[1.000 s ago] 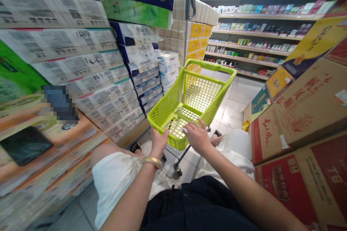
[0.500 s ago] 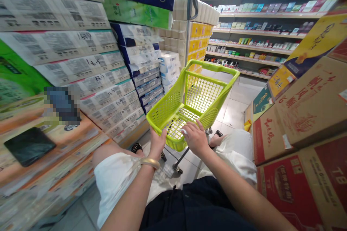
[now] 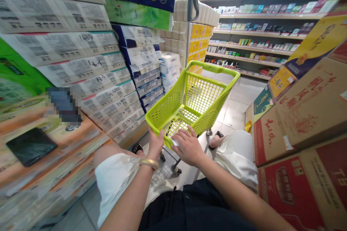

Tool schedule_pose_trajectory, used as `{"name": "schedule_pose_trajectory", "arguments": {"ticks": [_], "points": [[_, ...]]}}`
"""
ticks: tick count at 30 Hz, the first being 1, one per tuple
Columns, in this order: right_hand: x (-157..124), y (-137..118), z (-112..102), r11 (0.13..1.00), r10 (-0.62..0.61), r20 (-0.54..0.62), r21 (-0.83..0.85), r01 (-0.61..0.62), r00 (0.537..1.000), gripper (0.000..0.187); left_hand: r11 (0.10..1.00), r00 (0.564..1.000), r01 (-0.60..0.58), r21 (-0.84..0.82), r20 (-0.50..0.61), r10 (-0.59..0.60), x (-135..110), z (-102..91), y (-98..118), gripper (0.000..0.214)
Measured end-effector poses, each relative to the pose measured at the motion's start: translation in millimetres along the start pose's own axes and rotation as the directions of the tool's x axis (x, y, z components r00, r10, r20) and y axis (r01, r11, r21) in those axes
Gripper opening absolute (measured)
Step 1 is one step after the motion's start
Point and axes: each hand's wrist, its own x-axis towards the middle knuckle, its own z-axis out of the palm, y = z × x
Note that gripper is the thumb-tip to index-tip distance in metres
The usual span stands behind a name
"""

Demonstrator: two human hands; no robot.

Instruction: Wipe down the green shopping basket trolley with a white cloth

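A lime-green shopping cart (image 3: 210, 122) with a grid-walled plastic basket stands between my knees, its handle on the far side. Around the near left corner of its rim, my left hand (image 3: 155, 144) is closed, a gold-coloured bangle on the wrist. My right hand (image 3: 189, 148) lies bent over the near right part of the rim, pinching a small white tissue or cloth (image 3: 175, 142) against it. Most of that white piece is hidden beneath the fingers. The basket's grid floor shows through with nothing lying on it.
Stacked paper packs (image 3: 108, 94) rise on the left. A dark phone-like device (image 3: 31, 147) rests on orange packs (image 3: 89, 133), near a blurred-out item (image 3: 63, 105). Cardboard cartons (image 3: 306, 115) line the right side. Shelves (image 3: 260, 34) of small boxes stand behind, beyond the tiled floor (image 3: 230, 110).
My right hand has slid left and toward me along the near rim, with the white piece under its fingers. My left hand keeps its grip, and the cart has barely shifted.
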Motion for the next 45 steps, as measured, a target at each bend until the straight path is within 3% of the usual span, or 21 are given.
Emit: {"name": "schedule_pose_trajectory", "arguments": {"ticks": [3, 6, 8, 11, 13, 16, 18, 23, 25, 27, 30, 34, 36, 42, 45], "points": [[8, 9, -27, 0.995, -0.098, 0.190, 0.055, 0.089, 0.977, 0.040, 1.000, 1.000, 0.021, 0.007, -0.005, -0.021, -2, -1.5, 4, 0.058], [20, 22, -44, 0.979, -0.198, 0.304, 0.118, 0.169, 0.932, 0.040, 1.000, 1.000, 0.019, 0.007, -0.018, -0.019, -3, -1.1, 6, 0.057], [27, 29, -46, 0.971, -0.229, 0.318, 0.140, 0.194, 0.920, 0.035, 1.000, 1.000, 0.018, 0.005, -0.026, -0.018, -3, -0.2, 7, 0.057], [29, 34, -40, 0.975, -0.211, 0.217, 0.117, 0.190, 0.953, 0.026, 1.000, 0.999, 0.022, 0.002, -0.043, -0.022, -2, 1.0, 9, 0.058], [27, 34, -34, 0.979, -0.179, 0.059, 0.105, 0.172, 0.982, 0.025, 1.000, 0.998, 0.029, 0.000, -0.049, -0.029, -2, 0.5, 11, 0.057], [22, 30, -24, 0.988, -0.118, -0.141, 0.087, 0.131, 0.983, 0.033, 0.999, 0.998, 0.040, 0.006, -0.043, -0.039, -1, -2.5, 11, 0.057], [21, 26, -20, 0.993, -0.114, -0.124, 0.026, 0.118, 0.986, 0.034, 0.999, 0.998, 0.046, 0.022, -0.040, -0.045, 0, -5.3, 8, 0.059], [17, 6, -12, 0.983, -0.151, 0.078, -0.090, 0.158, 0.985, 0.037, 0.998, 0.998, 0.050, 0.046, -0.045, -0.048, 2, -8.7, -2, 0.062], [14, 0, -9, 0.981, -0.147, 0.062, -0.115, 0.153, 0.987, 0.037, 0.998, 0.998, 0.053, 0.039, -0.043, -0.051, 2, -8.6, -2, 0.062], [13, 1, -6, 0.977, -0.142, 0.032, -0.153, 0.146, 0.989, 0.025, 0.997, 0.997, 0.062, 0.039, -0.042, -0.060, 2, -8.7, 2, 0.062], [17, 17, -9, 0.977, -0.113, -0.004, -0.184, 0.110, 0.994, 0.018, 0.997, 0.998, 0.061, 0.037, -0.008, -0.061, 1, -9.4, 11, 0.062], [27, 45, -25, 0.970, 0.055, -0.090, -0.233, -0.074, 0.994, 0.022, 0.999, 0.999, 0.040, 0.019, 0.022, -0.040, 0, -9.7, 12, 0.061], [29, 46, -28, 0.960, 0.110, -0.122, -0.245, -0.138, 0.986, 0.026, 0.998, 0.999, 0.049, 0.032, 0.000, -0.049, 0, -9.2, 8, 0.062], [23, -5, 0, 0.979, 0.000, -0.069, -0.203, -0.014, 0.998, 0.028, 0.998, 0.999, 0.050, 0.033, -0.002, -0.050, 1, -9.8, -1, 0.064], [21, -14, 7, 0.979, -0.021, -0.063, -0.202, 0.008, 0.998, 0.026, 0.999, 0.999, 0.030, 0.030, 0.028, -0.031, 2, -13.7, 2, 0.063]]}}
